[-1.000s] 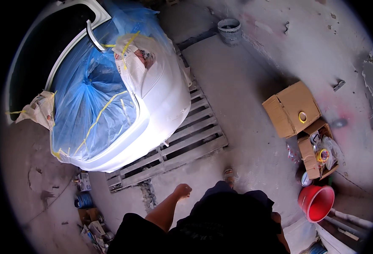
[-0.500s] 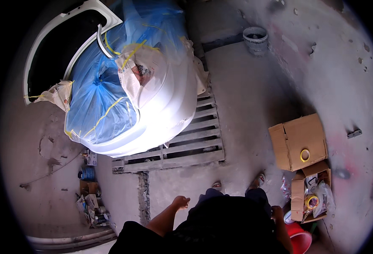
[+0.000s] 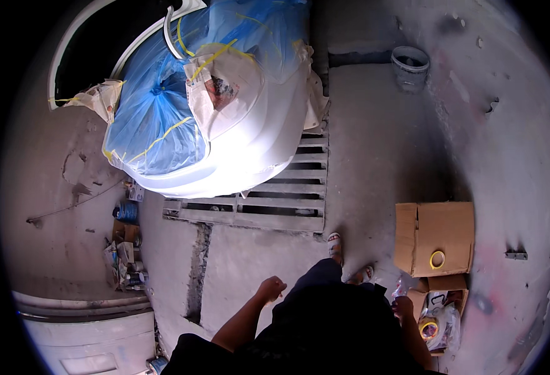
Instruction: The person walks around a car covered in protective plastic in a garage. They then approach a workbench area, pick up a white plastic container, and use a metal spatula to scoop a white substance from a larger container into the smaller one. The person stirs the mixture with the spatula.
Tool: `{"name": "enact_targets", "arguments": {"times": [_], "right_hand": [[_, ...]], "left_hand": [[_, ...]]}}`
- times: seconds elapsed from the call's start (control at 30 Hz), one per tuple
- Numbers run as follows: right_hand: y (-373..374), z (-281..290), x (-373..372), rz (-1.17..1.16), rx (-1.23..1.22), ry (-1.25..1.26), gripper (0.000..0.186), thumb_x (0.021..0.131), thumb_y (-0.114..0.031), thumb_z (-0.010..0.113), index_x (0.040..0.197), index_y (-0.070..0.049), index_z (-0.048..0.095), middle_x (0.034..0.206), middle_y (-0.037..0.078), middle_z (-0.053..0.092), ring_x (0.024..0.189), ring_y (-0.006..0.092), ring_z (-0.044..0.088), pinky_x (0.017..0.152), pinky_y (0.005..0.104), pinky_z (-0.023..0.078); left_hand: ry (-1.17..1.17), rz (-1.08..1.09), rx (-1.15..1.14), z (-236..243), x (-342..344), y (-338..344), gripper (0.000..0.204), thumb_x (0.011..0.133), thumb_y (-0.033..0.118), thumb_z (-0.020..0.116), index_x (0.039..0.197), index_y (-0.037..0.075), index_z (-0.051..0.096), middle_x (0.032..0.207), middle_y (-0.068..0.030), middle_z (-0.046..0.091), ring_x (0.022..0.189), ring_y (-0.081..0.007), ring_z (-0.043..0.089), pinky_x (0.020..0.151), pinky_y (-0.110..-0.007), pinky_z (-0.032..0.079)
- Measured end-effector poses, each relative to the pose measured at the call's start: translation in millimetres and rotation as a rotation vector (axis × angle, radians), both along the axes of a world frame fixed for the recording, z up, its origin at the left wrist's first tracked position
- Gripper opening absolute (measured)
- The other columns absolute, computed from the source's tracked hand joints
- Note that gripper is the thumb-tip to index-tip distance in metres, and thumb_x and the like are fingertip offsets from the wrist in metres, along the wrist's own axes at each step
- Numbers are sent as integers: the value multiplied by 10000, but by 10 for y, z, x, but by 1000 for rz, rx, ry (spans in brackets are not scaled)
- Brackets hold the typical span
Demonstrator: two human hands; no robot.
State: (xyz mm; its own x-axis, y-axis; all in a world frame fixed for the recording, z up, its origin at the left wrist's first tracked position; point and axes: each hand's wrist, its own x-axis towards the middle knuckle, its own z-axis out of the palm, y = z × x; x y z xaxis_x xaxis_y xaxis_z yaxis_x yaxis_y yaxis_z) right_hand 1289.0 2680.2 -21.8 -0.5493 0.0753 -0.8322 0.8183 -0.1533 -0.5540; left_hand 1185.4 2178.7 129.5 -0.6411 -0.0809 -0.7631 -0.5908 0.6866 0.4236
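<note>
My left hand [image 3: 271, 289] hangs beside my dark-trousered left leg, fingers curled; whatever they hold, if anything, is hidden. My right hand [image 3: 402, 307] is low at my right side, fingers bent, near an open cardboard box [image 3: 446, 284] of tape and plastic bags; its contents are unclear. Ahead, a white vehicle body panel [image 3: 256, 156] is masked with blue plastic sheeting [image 3: 156, 134], paper [image 3: 231, 94] and yellow tape. It stands over a grey slatted grate or pallet [image 3: 281, 206].
A closed carton [image 3: 434, 228] with a yellow tape roll [image 3: 436, 260] lies by the right wall [image 3: 506, 156]. A grey bucket [image 3: 410, 78] stands far right. Cans and scraps [image 3: 125, 256] line the left; a pale panel [image 3: 87, 337] is at lower left. My sandalled foot [image 3: 334, 244] steps on concrete.
I have walked and turned, so the carton sits lower in view and the masked vehicle higher. My feet have stepped forward; the red bucket has left the picture.
</note>
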Motion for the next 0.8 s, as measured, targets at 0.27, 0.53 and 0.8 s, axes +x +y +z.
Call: {"name": "enact_targets", "arguments": {"times": [0.27, 0.53, 0.8], "right_hand": [[28, -66, -398, 870, 797, 344, 152, 723, -219, 617, 718, -78, 675, 797, 168, 649, 801, 363, 629, 700, 465, 506], [-22, -313, -800, 486, 822, 288, 274, 847, -253, 532, 924, -23, 660, 865, 219, 658, 817, 358, 653, 715, 434, 515], [-172, -153, -1728, 853, 878, 478, 205, 815, -190, 567, 870, -37, 693, 893, 206, 664, 860, 375, 637, 717, 417, 522]], "left_hand": [[-159, -126, -60, -989, 38, -697, 302, 806, 298, 595, 943, 55, 709, 962, -180, 684, 969, -324, 643, 827, -398, 504], [56, -135, -41, -922, -1704, -531, 290, 823, 275, 583, 970, 54, 700, 982, -181, 684, 954, -327, 646, 844, -389, 504], [57, -91, -2, -399, -2355, -269, 283, 814, 235, 572, 1000, 56, 687, 947, -173, 686, 910, -326, 651, 825, -378, 510]]}}
